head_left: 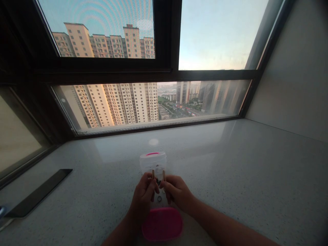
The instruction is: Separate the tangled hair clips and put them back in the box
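Observation:
My left hand [146, 190] is closed around a slim tan stick [153, 173], whose end points up past the fingertips. A similar tan stick [163, 175] stands upright in the closed fingers of my right hand [177, 192]. Between the fingertips shows a small dark piece [158, 182]; whether it joins the two sticks I cannot tell. Just beyond the hands is a clear plastic box [153, 158] with a pink strip on it. A small dark ring [159, 198] lies below the fingers. Nearest me is a pink lid [162, 223], partly behind my left wrist.
The speckled pale sill [217, 160] runs up to a dark-framed window [164, 76]. At the left lies a flat dark slab [41, 193], with a blue object [2, 211] at the picture's edge. A plain wall [294, 78] bounds the right side.

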`<action>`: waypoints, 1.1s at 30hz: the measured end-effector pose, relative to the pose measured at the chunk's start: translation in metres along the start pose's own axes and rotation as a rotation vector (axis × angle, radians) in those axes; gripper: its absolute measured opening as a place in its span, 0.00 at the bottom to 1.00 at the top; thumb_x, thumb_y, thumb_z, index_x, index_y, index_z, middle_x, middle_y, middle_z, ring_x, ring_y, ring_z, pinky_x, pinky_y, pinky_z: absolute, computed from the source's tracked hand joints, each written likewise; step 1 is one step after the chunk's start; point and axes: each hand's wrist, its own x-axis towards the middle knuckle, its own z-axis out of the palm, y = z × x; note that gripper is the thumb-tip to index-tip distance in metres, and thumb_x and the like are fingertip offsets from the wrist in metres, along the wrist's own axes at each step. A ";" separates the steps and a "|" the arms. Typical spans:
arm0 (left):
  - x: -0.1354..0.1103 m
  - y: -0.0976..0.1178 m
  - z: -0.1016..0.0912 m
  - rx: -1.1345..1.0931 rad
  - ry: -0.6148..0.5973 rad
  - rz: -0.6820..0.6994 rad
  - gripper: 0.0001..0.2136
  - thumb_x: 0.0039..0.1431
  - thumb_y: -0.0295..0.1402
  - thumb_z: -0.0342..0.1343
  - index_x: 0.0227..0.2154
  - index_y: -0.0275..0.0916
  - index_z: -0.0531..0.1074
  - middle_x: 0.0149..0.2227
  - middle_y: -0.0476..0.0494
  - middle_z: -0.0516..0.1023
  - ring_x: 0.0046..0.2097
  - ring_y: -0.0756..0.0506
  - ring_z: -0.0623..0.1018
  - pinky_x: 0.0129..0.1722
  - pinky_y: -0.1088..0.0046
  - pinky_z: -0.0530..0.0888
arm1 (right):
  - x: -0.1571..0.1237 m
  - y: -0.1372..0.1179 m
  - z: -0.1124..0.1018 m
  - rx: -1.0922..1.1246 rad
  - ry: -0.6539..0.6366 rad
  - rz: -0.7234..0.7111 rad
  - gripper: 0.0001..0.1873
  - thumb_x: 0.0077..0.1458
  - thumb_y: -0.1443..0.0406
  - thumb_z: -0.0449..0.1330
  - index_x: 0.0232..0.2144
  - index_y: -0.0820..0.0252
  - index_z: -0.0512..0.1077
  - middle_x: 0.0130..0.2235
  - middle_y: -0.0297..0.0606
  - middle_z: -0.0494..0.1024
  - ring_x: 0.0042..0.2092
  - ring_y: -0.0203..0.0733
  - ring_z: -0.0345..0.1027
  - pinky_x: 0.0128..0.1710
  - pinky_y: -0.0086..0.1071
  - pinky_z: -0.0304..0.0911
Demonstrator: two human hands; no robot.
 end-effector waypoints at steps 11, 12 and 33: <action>0.003 0.000 0.000 0.015 -0.014 0.022 0.09 0.61 0.39 0.48 0.32 0.38 0.64 0.26 0.53 0.66 0.21 0.55 0.63 0.20 0.80 0.61 | 0.000 -0.003 -0.001 -0.051 0.022 -0.046 0.14 0.54 0.61 0.54 0.24 0.66 0.72 0.14 0.28 0.62 0.16 0.28 0.53 0.15 0.21 0.49; 0.002 0.000 0.000 0.015 -0.013 0.023 0.09 0.61 0.39 0.48 0.33 0.38 0.64 0.26 0.53 0.66 0.21 0.55 0.63 0.20 0.80 0.61 | -0.001 -0.003 -0.002 -0.050 0.028 -0.047 0.14 0.54 0.61 0.55 0.24 0.66 0.72 0.14 0.27 0.62 0.15 0.28 0.53 0.15 0.21 0.49; -0.001 0.003 -0.001 0.056 -0.010 0.022 0.10 0.61 0.38 0.48 0.29 0.37 0.64 0.24 0.51 0.68 0.21 0.55 0.62 0.20 0.80 0.60 | -0.004 -0.004 -0.002 -0.190 0.074 -0.001 0.16 0.53 0.62 0.51 0.17 0.62 0.66 0.12 0.26 0.59 0.13 0.30 0.53 0.13 0.21 0.48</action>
